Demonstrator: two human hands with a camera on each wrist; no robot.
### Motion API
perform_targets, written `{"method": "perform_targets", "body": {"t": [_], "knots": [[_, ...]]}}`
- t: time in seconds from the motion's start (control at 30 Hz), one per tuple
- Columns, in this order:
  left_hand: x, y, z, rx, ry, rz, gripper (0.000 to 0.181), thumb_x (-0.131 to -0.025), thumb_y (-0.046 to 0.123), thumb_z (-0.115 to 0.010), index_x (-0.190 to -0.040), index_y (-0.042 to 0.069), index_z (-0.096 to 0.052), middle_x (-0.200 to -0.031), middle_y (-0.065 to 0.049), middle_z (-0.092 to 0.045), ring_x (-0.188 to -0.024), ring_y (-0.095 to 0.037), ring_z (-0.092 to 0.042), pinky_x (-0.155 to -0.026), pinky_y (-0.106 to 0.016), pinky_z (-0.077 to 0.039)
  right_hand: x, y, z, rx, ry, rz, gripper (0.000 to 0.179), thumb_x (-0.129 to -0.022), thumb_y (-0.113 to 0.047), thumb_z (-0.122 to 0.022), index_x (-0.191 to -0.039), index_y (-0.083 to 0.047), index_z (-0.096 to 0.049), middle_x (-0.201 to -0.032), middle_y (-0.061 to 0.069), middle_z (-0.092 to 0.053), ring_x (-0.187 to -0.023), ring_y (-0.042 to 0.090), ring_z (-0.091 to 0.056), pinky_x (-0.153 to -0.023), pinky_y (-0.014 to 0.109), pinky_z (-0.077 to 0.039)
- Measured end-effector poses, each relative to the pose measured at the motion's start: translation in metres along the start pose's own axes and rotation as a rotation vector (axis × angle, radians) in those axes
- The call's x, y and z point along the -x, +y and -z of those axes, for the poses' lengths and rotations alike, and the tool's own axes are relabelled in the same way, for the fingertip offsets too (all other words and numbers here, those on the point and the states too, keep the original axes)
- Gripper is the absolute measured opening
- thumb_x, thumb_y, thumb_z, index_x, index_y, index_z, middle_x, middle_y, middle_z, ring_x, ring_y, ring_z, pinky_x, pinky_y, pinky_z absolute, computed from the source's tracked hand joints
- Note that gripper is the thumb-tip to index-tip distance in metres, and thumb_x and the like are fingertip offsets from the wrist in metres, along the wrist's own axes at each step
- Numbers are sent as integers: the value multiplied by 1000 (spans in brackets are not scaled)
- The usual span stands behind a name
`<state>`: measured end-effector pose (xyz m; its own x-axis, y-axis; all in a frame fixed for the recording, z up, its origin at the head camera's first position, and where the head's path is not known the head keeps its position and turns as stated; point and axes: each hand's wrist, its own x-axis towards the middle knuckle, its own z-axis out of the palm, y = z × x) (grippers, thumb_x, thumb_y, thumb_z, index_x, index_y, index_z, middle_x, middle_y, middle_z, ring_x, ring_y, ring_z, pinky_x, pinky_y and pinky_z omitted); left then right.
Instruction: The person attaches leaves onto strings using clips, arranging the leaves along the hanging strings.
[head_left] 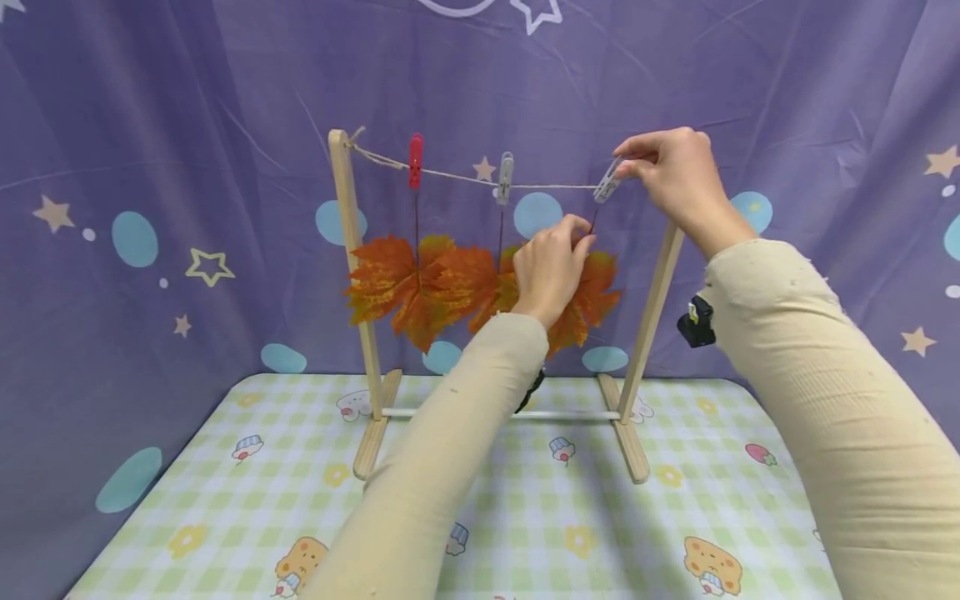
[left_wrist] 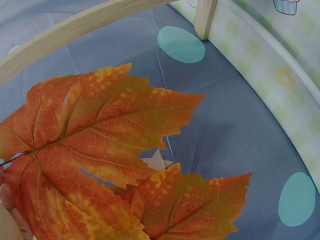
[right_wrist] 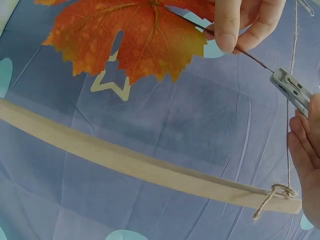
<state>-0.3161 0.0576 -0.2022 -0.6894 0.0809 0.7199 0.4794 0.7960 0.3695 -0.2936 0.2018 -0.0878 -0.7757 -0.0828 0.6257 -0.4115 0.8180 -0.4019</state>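
Note:
My right hand [head_left: 678,171] pinches a grey clothespin [head_left: 608,180] at the right part of the string. In the right wrist view the clothespin's tip meets the end of a thin brown stem [right_wrist: 255,59]. Lower down, my left hand [head_left: 551,262] pinches that stem between thumb and fingers. The stem's orange maple leaf [head_left: 592,304] hangs partly behind the left hand; in the left wrist view the leaf [left_wrist: 75,135] spreads wide. Two more orange leaves hang to the left, one below a red clothespin [head_left: 416,161], the other below a second grey clothespin [head_left: 505,178].
The string [head_left: 457,176] runs between two wooden posts [head_left: 654,321] on flat wooden feet. A white rod [head_left: 570,415] joins the posts low down. The stand rests on a checked tablecloth [head_left: 247,500] before a purple curtain [head_left: 247,100].

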Motion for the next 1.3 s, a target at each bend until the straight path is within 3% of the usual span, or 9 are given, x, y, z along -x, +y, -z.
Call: {"method": "perform_targets", "body": {"t": [0.1,0.17,0.4,0.63,0.77,0.87,1.03,1.13,1.3], "knots": [[0,-1,1,-5,-7,7,23,-99,41,-60,-115,28,-70,-92,12,-71,-65,-8,-58,-54,-24,-40,-2,0,0,3,-38,12,31,-96,-19,-65,-123,-4,-70,-110,13,-72,-104,23,-68,-112,30,-20],[-1,-2,1,-10,-7,18,23,-98,41,-61,-115,29,-70,-93,11,-71,-67,-9,-59,-55,-24,-41,-3,-1,0,3,-54,28,33,-96,-19,-65,-125,-4,-69,-110,14,-71,-111,31,-65,-114,36,-9],[4,-3,2,16,-28,37,23,-100,38,-59,-119,30,-68,-107,16,-68,-76,-6,-62,-59,-23,-44,2,-4,-3,10,-49,62,39,-98,-20,-63,-133,-4,-62,-116,17,-68,-113,33,-63,-96,40,-12],[9,-6,8,170,-21,-35,29,-101,30,-59,-130,24,-64,-120,12,-65,-76,-8,-58,-63,-23,-44,13,-6,-4,-29,81,98,40,-97,-15,-66,-136,-5,-61,-124,18,-65,-111,36,-64,-100,40,-12],[18,-10,17,269,-44,-58,28,-102,27,-58,-128,21,-65,-119,9,-65,-90,-10,-60,-74,-24,-47,24,-8,-5,-103,124,95,39,-96,-9,-66,-135,-3,-61,-128,17,-63,-116,33,-61,-109,30,-28],[25,-12,25,350,-66,-58,27,-102,26,-57,-127,19,-65,-120,7,-65,-101,-10,-59,-82,-23,-46,37,-10,-5,-138,131,86,39,-95,-6,-66,-134,-3,-62,-129,17,-63,-118,30,-59,-102,36,-44],[40,-17,46,490,-153,-3,26,-102,23,-59,-127,19,-65,-119,7,-63,-102,-9,-58,-76,-28,-46,70,-15,-6,-194,137,64,37,-94,-8,-68,-131,-3,-64,-127,15,-65,-118,31,-60,-102,38,-43],[53,-23,62,491,-190,-3,26,-101,22,-59,-127,20,-65,-118,7,-63,-97,-9,-58,-71,-30,-44,92,-18,-8,-253,140,59,35,-95,-9,-68,-129,-4,-65,-125,15,-66,-114,31,-62,-101,37,-45],[80,-34,91,425,-208,-32,25,-101,22,-59,-125,21,-67,-116,8,-64,-89,-8,-57,-67,-31,-45,130,-19,-16,-280,151,88,31,-95,-10,-68,-125,-4,-68,-117,14,-69,-101,29,-65,-90,23,-46]]}}
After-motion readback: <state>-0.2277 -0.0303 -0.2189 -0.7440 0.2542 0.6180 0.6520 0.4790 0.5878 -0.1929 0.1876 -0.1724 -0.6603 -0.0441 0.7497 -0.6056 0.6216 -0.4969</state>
